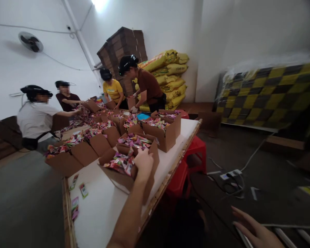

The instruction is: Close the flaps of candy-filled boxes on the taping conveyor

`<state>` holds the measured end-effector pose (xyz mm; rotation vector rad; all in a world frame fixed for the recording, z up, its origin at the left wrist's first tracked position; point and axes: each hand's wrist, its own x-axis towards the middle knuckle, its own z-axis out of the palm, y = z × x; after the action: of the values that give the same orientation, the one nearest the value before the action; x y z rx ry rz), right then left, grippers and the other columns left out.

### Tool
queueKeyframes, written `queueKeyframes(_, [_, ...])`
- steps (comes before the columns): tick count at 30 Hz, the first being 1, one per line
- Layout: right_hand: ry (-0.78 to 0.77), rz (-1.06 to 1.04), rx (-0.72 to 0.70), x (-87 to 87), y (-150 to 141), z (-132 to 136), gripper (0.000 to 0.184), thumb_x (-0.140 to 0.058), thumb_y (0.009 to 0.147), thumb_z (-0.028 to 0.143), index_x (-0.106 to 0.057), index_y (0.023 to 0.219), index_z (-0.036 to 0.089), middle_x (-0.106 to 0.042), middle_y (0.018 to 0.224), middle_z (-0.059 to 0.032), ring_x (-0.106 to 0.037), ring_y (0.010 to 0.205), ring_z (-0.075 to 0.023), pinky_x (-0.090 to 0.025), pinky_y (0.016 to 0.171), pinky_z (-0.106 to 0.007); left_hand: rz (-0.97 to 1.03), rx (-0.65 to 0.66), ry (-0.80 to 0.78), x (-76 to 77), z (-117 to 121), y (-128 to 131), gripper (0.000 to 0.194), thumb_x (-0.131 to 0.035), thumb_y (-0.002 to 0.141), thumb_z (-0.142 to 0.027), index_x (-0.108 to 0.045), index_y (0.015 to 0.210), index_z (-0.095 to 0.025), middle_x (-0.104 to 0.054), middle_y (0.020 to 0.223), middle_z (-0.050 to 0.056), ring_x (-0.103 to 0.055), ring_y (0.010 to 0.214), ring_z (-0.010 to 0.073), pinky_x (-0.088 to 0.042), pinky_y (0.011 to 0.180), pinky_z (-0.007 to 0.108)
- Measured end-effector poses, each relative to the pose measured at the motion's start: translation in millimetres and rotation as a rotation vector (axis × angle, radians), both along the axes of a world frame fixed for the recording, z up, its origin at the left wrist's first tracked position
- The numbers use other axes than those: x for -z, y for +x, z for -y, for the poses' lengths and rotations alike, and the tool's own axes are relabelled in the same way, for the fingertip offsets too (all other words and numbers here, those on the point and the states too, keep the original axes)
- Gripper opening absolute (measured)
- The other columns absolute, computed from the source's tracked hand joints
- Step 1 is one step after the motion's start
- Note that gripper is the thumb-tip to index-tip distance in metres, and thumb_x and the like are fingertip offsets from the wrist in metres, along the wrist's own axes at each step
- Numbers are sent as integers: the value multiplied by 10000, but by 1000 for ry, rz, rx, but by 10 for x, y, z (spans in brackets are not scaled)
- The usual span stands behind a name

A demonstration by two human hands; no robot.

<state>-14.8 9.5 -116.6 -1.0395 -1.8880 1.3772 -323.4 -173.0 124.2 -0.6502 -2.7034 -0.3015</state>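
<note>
On the white tabletop, my left hand (144,160) is at the right edge of the nearest open cardboard box (121,179). Its fingers are bent over that edge, beside small wrapped packets (120,163) heaped inside. Behind it is another open box (155,151) of similar colourful packets. Low on the right, away from the table, my right hand (258,229) has its fingers stretched out and slightly apart. A pale, narrow edge (243,236) shows below those fingers; whether the hand touches it I cannot tell.
More filled boxes (160,134) line the white table (98,203), with loose packets (83,190) near its left edge. Several co-workers (150,88) stand around the far side. Red stools (177,179) are at the right edge; a power strip (231,174) with cables lies on the floor.
</note>
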Motion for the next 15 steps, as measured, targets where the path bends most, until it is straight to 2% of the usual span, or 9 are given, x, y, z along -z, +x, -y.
queueKeyframes(4, [-6, 63, -137, -194, -8, 261, 431, -632, 586, 525, -719, 930, 280, -732, 964, -86, -700, 854, -295, -573, 778, -385, 67, 43, 81, -24, -544, 123, 245, -540, 851, -349, -644, 1037, -229, -572, 1085, 105, -656, 842, 236, -480, 656, 313])
queueKeyframes(6, [15, 90, -173, -299, -113, 385, 449, -587, 627, 514, -707, 965, 245, -731, 980, -83, -690, 909, -284, -563, 816, -374, 81, 58, 97, -23, -677, 149, 230, -547, 850, -341, -646, 1026, -233, -575, 1082, 99, -656, 847, 230, -488, 672, 308])
queueKeyframes(8, [68, 90, -211, -473, -338, 523, 461, -554, 650, 501, -694, 991, 224, -722, 1016, -87, -674, 962, -284, -552, 844, -381, 95, 92, 101, -27, -698, 208, 264, -533, 861, -345, -623, 1082, -234, -580, 1072, 109, -652, 878, 246, -498, 700, 325])
queueKeyframes(11, [190, 13, -307, -881, -829, 813, 450, -506, 730, 449, -653, 1075, 201, -695, 1088, -96, -662, 981, -267, -530, 882, -405, 38, 191, 153, -104, -464, 360, 443, -537, 861, -338, -491, 1283, -213, -556, 1126, 158, -614, 993, 298, -503, 781, 386])
queueKeyframes(13, [307, -87, -379, -1211, -1178, 1071, 407, -488, 791, 387, -612, 1132, 203, -673, 1117, -92, -641, 1008, -251, -509, 910, -412, -78, 332, 264, -218, -127, 420, 493, -556, 852, -299, -451, 1324, -201, -494, 1241, 176, -541, 1133, 310, -465, 906, 418])
queueKeyframes(15, [446, -171, -423, -1539, -1508, 1350, 402, -509, 827, 340, -549, 1208, 218, -632, 1142, -90, -607, 1046, -240, -501, 905, -398, -211, 478, 456, -341, 297, 341, 451, -557, 855, -284, -481, 1294, -216, -446, 1318, 144, -458, 1236, 278, -407, 1002, 398])
